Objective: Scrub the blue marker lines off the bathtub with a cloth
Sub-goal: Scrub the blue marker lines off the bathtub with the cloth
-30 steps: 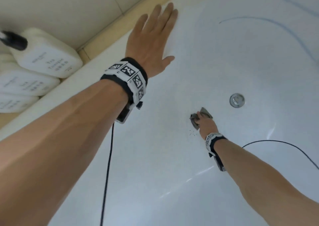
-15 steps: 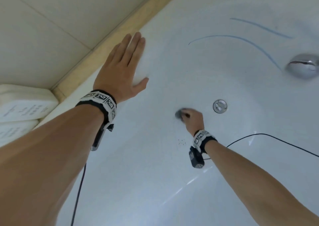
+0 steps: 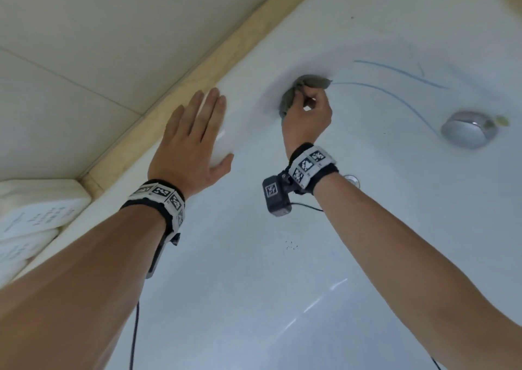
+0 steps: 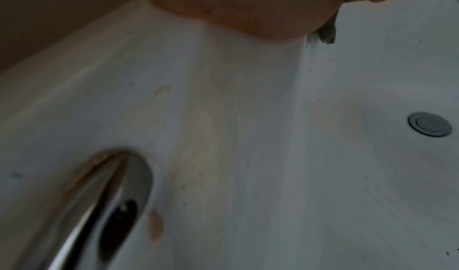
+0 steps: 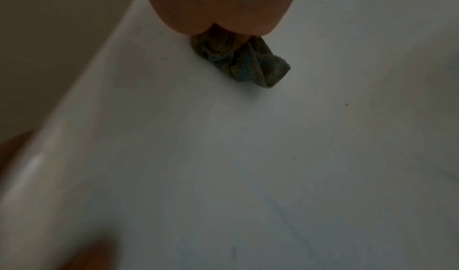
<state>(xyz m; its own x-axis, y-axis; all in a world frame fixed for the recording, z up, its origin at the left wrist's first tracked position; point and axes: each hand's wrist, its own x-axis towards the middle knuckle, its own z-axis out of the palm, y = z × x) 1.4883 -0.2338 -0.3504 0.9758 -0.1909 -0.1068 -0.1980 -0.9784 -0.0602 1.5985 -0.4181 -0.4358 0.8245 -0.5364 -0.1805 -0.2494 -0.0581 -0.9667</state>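
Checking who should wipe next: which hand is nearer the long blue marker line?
Right. The right hand presses the cloth at the long blue marker line's end; the left hand lies flat on the bathtub wall, farther away.

Both bare arms reach forward, the left hand (image 3: 189,143) spread flat with straight fingers (image 3: 210,107), the right hand (image 3: 308,115) curled tight, knuckles up, each wrist strapped with a coded band.

Right hand (image 5: 223,5) around a crumpled grey cloth (image 5: 244,63) — blue-stained, against the white bathtub (image 5: 223,156) wall.
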